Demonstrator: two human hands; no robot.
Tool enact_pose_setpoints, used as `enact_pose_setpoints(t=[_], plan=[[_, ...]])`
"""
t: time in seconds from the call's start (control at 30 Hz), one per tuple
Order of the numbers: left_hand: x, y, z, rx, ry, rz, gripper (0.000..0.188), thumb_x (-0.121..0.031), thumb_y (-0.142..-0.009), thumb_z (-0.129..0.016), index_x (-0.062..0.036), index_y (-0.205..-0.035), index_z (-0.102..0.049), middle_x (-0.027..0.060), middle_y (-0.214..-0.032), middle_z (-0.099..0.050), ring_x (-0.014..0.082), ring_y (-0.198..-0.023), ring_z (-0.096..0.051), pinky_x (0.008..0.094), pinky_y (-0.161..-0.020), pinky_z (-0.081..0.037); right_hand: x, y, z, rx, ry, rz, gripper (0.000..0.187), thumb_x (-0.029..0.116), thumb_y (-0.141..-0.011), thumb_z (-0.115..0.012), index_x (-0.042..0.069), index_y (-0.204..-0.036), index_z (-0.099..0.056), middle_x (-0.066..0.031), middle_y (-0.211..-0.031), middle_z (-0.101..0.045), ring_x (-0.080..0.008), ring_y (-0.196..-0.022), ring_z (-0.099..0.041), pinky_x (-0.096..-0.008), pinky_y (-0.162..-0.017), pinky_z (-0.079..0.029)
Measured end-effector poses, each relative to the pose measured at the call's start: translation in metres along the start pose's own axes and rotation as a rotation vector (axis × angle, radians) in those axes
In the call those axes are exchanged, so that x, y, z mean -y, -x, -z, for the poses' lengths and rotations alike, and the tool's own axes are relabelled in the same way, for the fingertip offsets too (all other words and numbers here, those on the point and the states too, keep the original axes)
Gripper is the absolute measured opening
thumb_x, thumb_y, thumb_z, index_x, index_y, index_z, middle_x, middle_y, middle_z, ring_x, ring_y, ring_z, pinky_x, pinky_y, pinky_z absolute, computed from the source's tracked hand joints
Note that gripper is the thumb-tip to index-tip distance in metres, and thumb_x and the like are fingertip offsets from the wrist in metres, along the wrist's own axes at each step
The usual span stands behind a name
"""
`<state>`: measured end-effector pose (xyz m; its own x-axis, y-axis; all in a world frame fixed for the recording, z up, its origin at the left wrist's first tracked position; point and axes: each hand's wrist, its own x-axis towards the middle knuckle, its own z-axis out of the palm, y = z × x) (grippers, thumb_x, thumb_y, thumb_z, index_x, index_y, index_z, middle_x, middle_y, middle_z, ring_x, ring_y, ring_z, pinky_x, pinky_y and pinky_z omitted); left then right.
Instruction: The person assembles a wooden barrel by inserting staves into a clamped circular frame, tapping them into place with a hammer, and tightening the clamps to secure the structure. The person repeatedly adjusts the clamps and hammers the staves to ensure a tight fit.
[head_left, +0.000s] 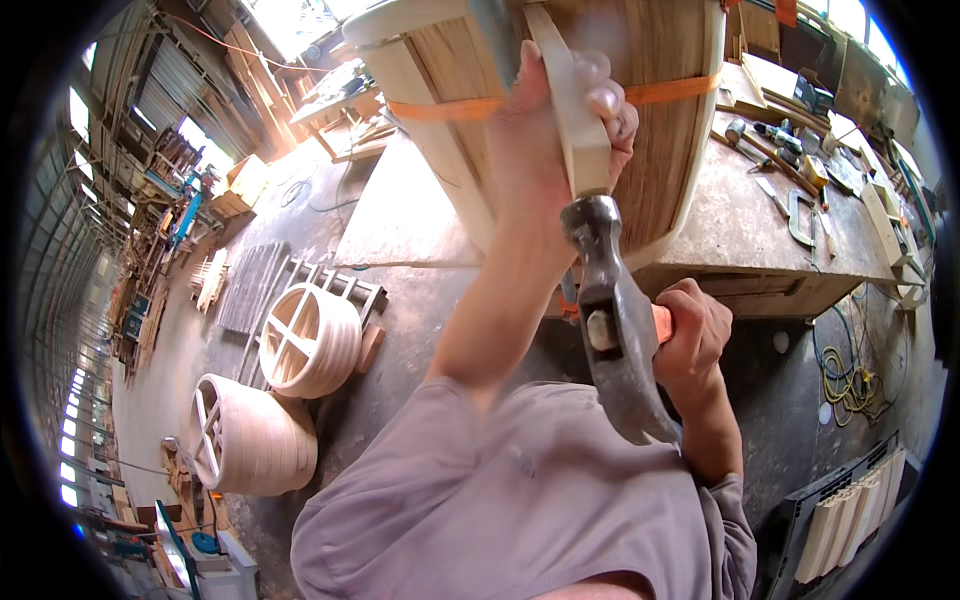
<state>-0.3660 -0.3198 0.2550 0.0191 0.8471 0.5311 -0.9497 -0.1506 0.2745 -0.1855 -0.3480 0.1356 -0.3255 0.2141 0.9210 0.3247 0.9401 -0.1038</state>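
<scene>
My left hand [530, 135] is wrapped round a pale wooden bar [575, 120], its thumb along one side. The bar's far end lies by the rim of a large wooden tub [650, 160] bound with an orange strap [450, 108]. My right hand [692, 335] grips a claw hammer [615, 320] by its orange handle. The round striking face is at the bar's near end, touching it or very close. Beside the bar's far end stands a blurred grey metal piece [492, 35]. What it belongs to is hidden.
The tub rests on a workbench [730, 225]. Hand tools and a C-clamp [798, 220] lie on its right side. Ribbed round wooden forms [262, 445] stand on the floor at left. A yellow cable [845, 385] and a crate of wooden slats [850, 510] are at right.
</scene>
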Motion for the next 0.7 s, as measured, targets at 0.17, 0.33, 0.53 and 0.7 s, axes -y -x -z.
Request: enact_pose_setpoints(t=[0.17,0.33,0.53,0.7], plan=[[-0.007,0.032,0.034,0.182,-0.140,0.020,0.036,-0.035,-0.104,-0.042,-0.0008,-0.105,-0.054,0.0043,-0.079,-0.055,0.0155,-0.061,-0.058,0.0285,-0.054,-0.039,0.008,0.027,0.009,-0.083,-0.158,0.021,0.020,0.007,-0.082,-0.067,0.004,-0.090,-0.049,-0.0074,-0.065,-0.052,-0.0198,-0.049,-0.051,-0.0304,-0.042,-0.035],[-0.011,0.024,0.040,0.186,-0.116,0.051,0.043,-0.034,-0.106,-0.039,0.0051,-0.119,-0.051,0.0059,-0.083,-0.057,0.0175,-0.063,-0.058,0.0303,-0.056,-0.038,0.000,0.046,0.007,-0.108,-0.248,-0.089,0.023,0.002,-0.077,-0.067,0.001,-0.090,-0.048,-0.0091,-0.065,-0.053,-0.0215,-0.049,-0.052,-0.0301,-0.041,-0.038],[0.008,0.004,0.027,0.152,-0.117,0.032,0.044,-0.034,-0.105,-0.040,0.0054,-0.117,-0.054,0.0055,-0.085,-0.059,0.0184,-0.064,-0.058,0.0302,-0.057,-0.039,-0.014,0.060,0.007,-0.071,-0.288,-0.149,0.023,0.002,-0.076,-0.067,0.000,-0.090,-0.049,-0.0103,-0.066,-0.055,-0.0222,-0.050,-0.053,-0.0304,-0.042,-0.038],[0.015,0.001,0.019,0.186,-0.088,0.019,0.038,-0.033,-0.104,-0.043,0.0026,-0.105,-0.056,0.0051,-0.085,-0.059,0.0191,-0.066,-0.059,0.0318,-0.059,-0.041,-0.006,0.035,0.017,-0.098,-0.200,-0.057,0.024,0.009,-0.081,-0.070,0.001,-0.090,-0.049,-0.0096,-0.066,-0.053,-0.0215,-0.050,-0.052,-0.0298,-0.042,-0.037]])
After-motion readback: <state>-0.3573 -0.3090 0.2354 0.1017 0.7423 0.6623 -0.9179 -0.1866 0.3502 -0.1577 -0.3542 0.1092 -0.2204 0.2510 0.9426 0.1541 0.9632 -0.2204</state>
